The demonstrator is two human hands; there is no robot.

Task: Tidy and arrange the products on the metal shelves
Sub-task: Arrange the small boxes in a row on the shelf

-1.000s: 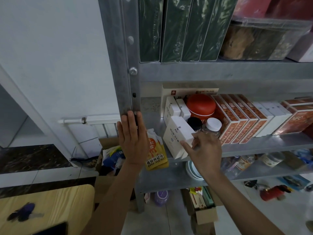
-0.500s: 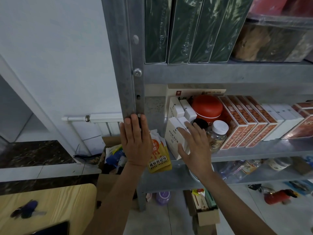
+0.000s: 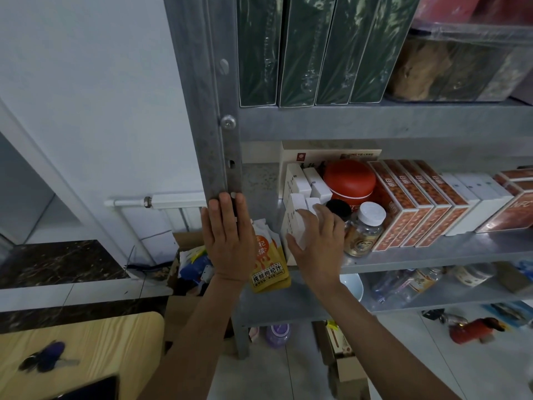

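Metal shelves (image 3: 432,256), mid-frame: right hand (image 3: 320,241), fingers flat, presses white box (image 3: 295,204); left hand (image 3: 227,241) lies flat on post (image 3: 213,140); neighbouring bottle (image 3: 366,229) could topple.

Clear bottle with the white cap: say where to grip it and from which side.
Take the white cap from above and in front. The clear bottle stands upright near the shelf edge, with orange boxes and a black-capped jar crowding its sides.
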